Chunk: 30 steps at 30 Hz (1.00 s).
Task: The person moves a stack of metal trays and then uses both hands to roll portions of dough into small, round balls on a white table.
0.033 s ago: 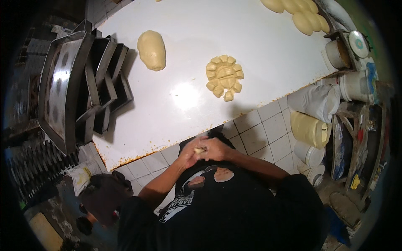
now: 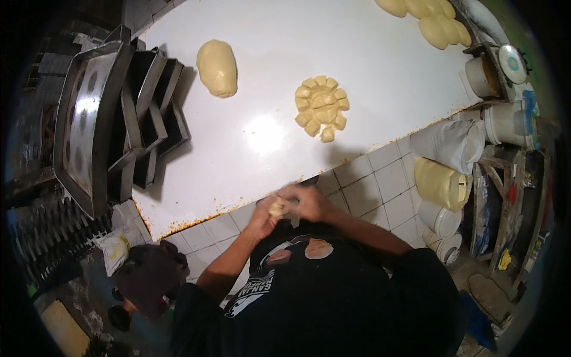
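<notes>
A small lump of pale dough point(image 2: 276, 209) rests in my left hand point(image 2: 262, 221), whose fingers curl round it in front of my body, by the table's near edge. Close beside it, my right hand point(image 2: 308, 203) is smeared by motion, and its fingers are hard to read. On the white table point(image 2: 262, 77) ahead lies a ring of cut dough pieces point(image 2: 322, 107) around a slit middle piece. Farther left sits a large smooth oval of dough point(image 2: 217, 68). Several long dough pieces point(image 2: 440, 30) lie at the far right.
Stacked metal baking trays point(image 2: 89, 119) stand tilted on the table's left side. Along the right are a dial scale point(image 2: 511, 62), a white bucket point(image 2: 502, 125), sacks point(image 2: 446, 143) and a wooden shelf point(image 2: 505, 196). A dark shape point(image 2: 146, 276) at lower left is unclear.
My hands have parted slightly. The right has moved up and to the right, and the dough lump in my left hand shows more fully. The dough on the table has kept its place.
</notes>
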### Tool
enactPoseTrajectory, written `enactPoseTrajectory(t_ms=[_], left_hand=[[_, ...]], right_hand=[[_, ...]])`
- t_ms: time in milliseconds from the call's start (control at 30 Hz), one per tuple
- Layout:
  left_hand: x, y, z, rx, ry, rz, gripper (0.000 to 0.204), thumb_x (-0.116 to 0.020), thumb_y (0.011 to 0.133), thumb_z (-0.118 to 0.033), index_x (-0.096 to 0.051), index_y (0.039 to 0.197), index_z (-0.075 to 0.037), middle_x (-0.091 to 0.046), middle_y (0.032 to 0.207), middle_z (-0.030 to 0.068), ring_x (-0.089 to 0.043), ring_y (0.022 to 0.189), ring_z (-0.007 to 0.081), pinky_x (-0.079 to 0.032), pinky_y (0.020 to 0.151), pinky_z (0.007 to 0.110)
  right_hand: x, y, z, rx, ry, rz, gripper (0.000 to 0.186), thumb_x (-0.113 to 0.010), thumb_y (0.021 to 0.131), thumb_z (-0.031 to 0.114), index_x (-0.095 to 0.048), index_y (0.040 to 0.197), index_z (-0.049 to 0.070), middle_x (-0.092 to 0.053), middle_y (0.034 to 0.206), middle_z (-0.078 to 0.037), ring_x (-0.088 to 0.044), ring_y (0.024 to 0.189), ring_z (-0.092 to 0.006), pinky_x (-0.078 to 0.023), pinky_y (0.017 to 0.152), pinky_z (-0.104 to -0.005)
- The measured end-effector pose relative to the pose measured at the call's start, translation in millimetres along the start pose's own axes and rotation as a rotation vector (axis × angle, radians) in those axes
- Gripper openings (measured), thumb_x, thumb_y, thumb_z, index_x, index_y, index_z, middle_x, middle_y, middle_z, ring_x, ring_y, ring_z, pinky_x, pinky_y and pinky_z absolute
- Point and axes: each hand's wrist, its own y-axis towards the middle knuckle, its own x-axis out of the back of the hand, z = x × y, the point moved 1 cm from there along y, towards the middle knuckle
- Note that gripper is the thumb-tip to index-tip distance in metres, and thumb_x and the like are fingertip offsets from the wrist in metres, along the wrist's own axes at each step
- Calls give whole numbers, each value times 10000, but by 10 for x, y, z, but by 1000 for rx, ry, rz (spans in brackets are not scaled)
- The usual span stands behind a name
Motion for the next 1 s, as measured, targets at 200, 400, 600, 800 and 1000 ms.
enactPoseTrajectory(t_ms=[200,400,600,800,1000], left_hand=[[950,-324,-863,-788,823,-612,370,-540,1122,-322,-700,1210,0,-710,1058,102,-667,995,199,-521,863,314],[1874,-451,-1102,-1052,2070,-260,544,-661,1010,-320,-560,1515,-147,-494,1608,82,-511,1322,350,-412,1102,488],[1120,398,-1440,-1198,1412,-751,333,-747,913,-215,-645,1203,-90,-622,1207,137,-572,1075,359,-453,946,507],[1810,-155,-1545,-603,1850,11,255,-740,911,-248,-714,1088,-66,-676,1110,150,-631,1044,356,-492,886,500],[1377,217,-1028,-1175,1381,-410,141,-675,880,-166,-720,984,-81,-669,974,131,-632,980,361,-491,895,497]], right_hand=[[1086,465,-749,27,-859,-426,204,-658,912,96,-686,1109,50,-719,1115,-176,-684,890,-374,-592,718,-463],[-293,653,55,54,-319,94,345,-793,874,289,-663,1063,31,-696,1003,-165,-663,1082,-376,-509,942,-508],[-1057,2130,9,326,-723,-631,313,-790,857,276,-640,1044,75,-589,1245,-177,-556,1179,-377,-445,1026,-505],[-915,1526,-490,116,-775,228,238,-784,847,258,-680,986,95,-652,1034,-164,-617,1055,-355,-468,926,-523],[-1616,1836,-210,300,-763,-365,291,-812,846,306,-647,938,84,-613,981,-139,-570,963,-344,-425,846,-486]])
